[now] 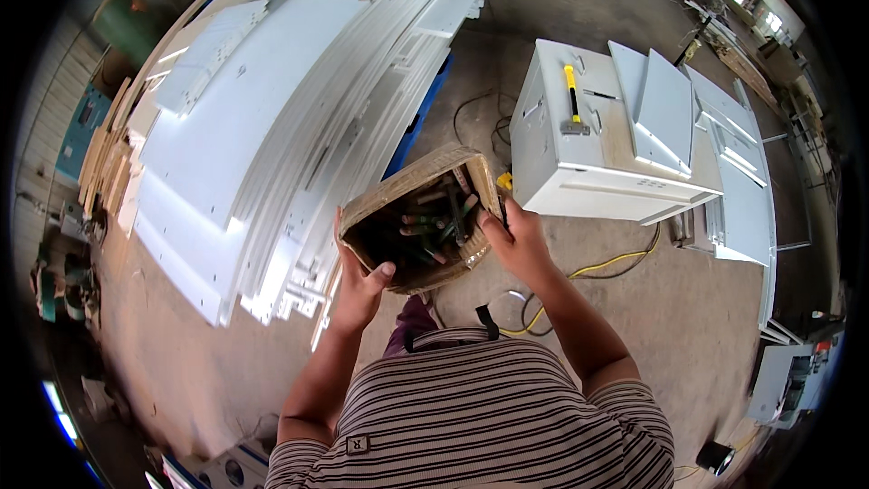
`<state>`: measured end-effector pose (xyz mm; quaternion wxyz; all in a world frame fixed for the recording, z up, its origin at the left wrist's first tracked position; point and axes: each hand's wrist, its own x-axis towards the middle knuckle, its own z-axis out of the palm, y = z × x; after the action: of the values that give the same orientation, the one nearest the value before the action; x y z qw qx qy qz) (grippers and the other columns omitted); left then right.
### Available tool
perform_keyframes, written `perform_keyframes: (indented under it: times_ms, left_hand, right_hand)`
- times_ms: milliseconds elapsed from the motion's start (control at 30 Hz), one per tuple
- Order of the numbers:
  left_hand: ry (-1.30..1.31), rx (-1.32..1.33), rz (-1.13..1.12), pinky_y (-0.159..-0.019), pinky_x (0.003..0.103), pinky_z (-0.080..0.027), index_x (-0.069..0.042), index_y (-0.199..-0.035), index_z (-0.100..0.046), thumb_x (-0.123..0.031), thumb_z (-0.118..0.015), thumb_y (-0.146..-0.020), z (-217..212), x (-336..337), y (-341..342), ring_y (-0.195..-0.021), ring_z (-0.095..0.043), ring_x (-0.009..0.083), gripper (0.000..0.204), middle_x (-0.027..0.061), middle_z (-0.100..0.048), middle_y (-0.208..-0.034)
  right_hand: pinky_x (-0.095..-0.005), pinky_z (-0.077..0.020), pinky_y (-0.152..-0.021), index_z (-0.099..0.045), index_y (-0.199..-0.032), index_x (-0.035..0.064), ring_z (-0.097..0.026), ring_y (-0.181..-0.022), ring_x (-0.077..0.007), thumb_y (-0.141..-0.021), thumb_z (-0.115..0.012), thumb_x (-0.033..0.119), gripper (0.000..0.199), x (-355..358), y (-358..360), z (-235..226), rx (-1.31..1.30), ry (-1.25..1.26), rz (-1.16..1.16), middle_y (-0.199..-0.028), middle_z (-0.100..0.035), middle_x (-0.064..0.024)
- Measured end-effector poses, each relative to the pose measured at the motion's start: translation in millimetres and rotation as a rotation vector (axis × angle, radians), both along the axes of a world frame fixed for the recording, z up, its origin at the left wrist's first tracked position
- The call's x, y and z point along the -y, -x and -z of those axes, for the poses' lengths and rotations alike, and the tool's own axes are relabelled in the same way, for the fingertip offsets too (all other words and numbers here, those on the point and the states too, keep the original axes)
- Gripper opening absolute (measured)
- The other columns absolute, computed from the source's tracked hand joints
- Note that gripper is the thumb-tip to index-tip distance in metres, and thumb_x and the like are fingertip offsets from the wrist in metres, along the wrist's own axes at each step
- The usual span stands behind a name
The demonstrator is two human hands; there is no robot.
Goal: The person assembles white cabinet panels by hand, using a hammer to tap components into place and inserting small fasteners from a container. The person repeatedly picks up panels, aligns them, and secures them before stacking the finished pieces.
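Cardboard box (412, 177), left hand (360, 292) with fingers clamped on its left side, right hand (520, 237) likewise on its right, hammer (572, 98) farther right.

The striped shirt (480, 407) bears a small square patch (358, 444)

You have two hands (360, 288), one cardboard box (409, 178), one yellow-and-black hammer (572, 100), one white cabinet (602, 156), and several green pieces (420, 219) too overlapped to count.

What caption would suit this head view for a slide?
Left hand and right hand hold an open brown box near stacked white panels.
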<state>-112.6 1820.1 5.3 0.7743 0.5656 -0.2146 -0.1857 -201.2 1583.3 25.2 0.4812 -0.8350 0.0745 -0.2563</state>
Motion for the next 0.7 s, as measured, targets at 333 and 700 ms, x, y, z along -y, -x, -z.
perform_keyframes:
  times_ms: [333,700]
  left_hand:
    - [0.117,-0.310,0.501,-0.100,0.037,-0.041,-0.014,-0.154,0.003,-0.015,-0.066,-0.065,10,91,-254,-0.131,-0.037,0.0265,0.113,0.0127,-0.030,-0.147]
    - [0.063,-0.313,0.631,-0.109,0.040,-0.033,-0.014,-0.154,0.000,-0.015,-0.065,-0.062,16,273,-432,-0.132,-0.037,0.0269,0.113,0.0112,-0.032,-0.145]
  right_hand:
    - [-0.0348,-0.0487,-0.056,-0.053,-0.126,0.0011,-0.063,-0.058,-0.0298,-0.089,-0.057,0.012,0.038,73,-171,-10,-0.020,0.099,0.314,-0.069,-0.061,-0.0156]
    - [-0.0355,-0.0520,-0.062,-0.051,-0.129,0.0026,-0.067,-0.067,-0.0342,-0.090,-0.055,0.013,0.040,233,-329,-8,0.001,0.073,0.438,-0.081,-0.066,-0.0169]
